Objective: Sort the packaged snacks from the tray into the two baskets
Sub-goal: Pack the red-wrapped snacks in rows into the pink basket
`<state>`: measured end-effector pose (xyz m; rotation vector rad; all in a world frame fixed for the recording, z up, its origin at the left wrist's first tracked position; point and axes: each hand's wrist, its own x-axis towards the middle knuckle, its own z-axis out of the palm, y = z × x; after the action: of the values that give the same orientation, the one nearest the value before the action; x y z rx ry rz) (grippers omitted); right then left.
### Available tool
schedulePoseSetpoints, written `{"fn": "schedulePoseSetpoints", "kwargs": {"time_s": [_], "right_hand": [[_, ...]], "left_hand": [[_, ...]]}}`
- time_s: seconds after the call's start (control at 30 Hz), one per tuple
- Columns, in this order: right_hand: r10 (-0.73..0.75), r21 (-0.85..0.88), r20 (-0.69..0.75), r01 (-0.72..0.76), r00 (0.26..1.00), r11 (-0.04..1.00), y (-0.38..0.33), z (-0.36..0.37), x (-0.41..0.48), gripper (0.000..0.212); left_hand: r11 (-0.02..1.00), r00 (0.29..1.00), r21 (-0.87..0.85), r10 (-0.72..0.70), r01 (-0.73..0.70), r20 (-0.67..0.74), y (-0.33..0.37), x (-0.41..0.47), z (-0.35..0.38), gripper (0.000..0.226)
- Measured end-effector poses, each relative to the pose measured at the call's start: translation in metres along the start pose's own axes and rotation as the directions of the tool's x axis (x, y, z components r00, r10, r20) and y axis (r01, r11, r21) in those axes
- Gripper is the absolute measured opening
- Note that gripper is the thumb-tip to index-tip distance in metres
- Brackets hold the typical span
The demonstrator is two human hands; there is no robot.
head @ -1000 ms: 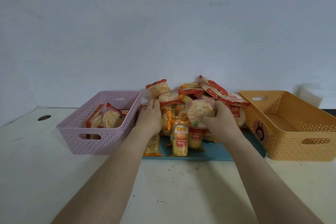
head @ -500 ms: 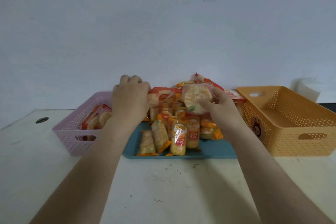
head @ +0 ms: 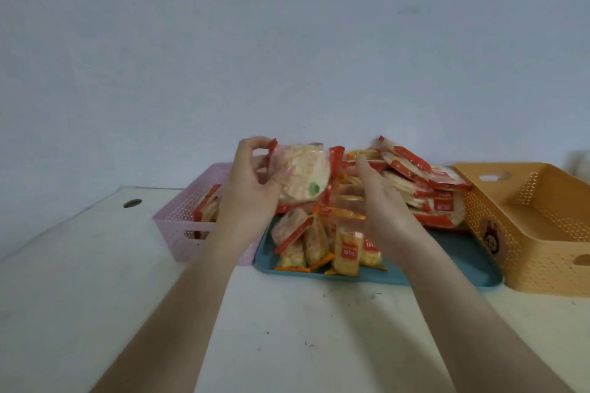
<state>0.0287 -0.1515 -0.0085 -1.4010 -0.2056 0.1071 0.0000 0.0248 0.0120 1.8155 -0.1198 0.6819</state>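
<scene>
the left hand (head: 252, 191) is curled round a round cracker packet (head: 303, 175) with red ends, holding it up above the near-left part of the blue tray (head: 463, 258). the right hand (head: 383, 207) sits just right of that packet, thumb up, its fingertips lost among the pile of snacks (head: 421, 182), so i cannot tell whether it grips one. the pink basket (head: 178, 226), with a few packets inside, lies just left of and behind the left hand, and the orange basket (head: 542, 265) stands well right of the right hand on the white table (head: 287, 329).
</scene>
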Motion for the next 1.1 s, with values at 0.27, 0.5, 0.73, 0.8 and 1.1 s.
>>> {"fn": "schedulePoseSetpoints", "kwargs": {"time_s": [0.27, 0.5, 0.73, 0.8, 1.1], "right_hand": [[-0.267, -0.529, -0.126, 0.163, 0.955, 0.833, 0.004, -0.015, 0.002, 0.024], [-0.241, -0.934, -0.048, 0.042, 0.969, 0.355, 0.026, -0.018, -0.007, 0.047], [-0.322, -0.941, -0.226, -0.120, 0.919, 0.317, 0.038, -0.054, -0.036, 0.054], [-0.286, -0.947, -0.237, -0.155, 0.929, 0.281, 0.044, -0.058, -0.036, 0.069], [0.156, -0.414, -0.146, -0.204, 0.977, 0.887, 0.046, -0.035, -0.018, 0.072]], "left_hand": [[0.735, 0.981, 0.665, 0.191, -0.135, -0.012, -0.032, 0.015, -0.034, 0.042], [0.717, 0.868, 0.660, -0.159, -0.225, 0.470, -0.074, -0.036, 0.032, 0.063], [0.498, 0.943, 0.801, 0.186, -0.333, 0.277, -0.062, -0.054, 0.042, 0.046], [0.506, 0.955, 0.810, 0.132, -0.295, 0.265, -0.053, -0.057, 0.046, 0.049], [0.710, 0.918, 0.705, -0.284, 0.007, 0.277, -0.056, -0.038, 0.082, 0.087]]}}
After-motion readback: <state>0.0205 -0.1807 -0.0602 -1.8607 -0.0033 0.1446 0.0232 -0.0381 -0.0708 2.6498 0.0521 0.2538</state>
